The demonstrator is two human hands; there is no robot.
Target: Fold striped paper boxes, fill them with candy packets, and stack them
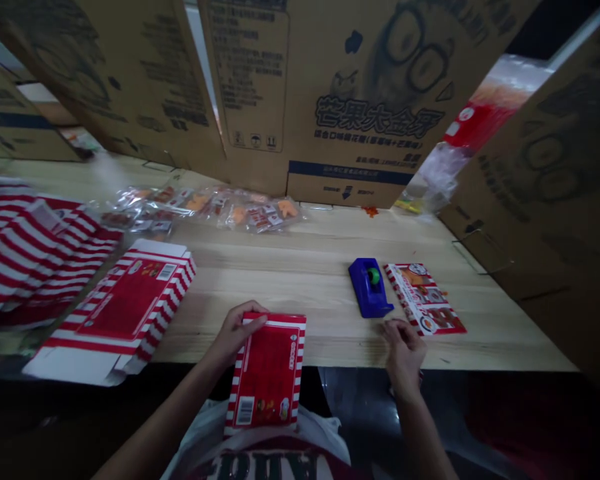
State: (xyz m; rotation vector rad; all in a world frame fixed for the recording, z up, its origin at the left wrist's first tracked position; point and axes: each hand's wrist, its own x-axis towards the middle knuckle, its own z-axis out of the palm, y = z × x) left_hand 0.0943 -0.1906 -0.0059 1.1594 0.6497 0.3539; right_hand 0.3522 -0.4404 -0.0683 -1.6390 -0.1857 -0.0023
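My left hand [240, 333] grips the upper left edge of a red carton with white stripes [270, 373], which leans over the table's front edge against my body. A barcode shows near its lower end. My right hand [404, 343] has its fingers pinched together just below a blue tape dispenser [369, 290] with a green core. Whatever those fingertips hold, if anything, is too small to make out. Right of the dispenser lies a flat printed packet [425, 299] with food pictures, close to my right hand.
Left of me lies a striped carton [123, 300] with white end flaps, and more striped cartons [35, 253] beyond it. Several clear plastic packets [263, 213] line the back. Tall brown cardboard [305, 100] walls the rear; another cardboard panel [540, 180] stands at right.
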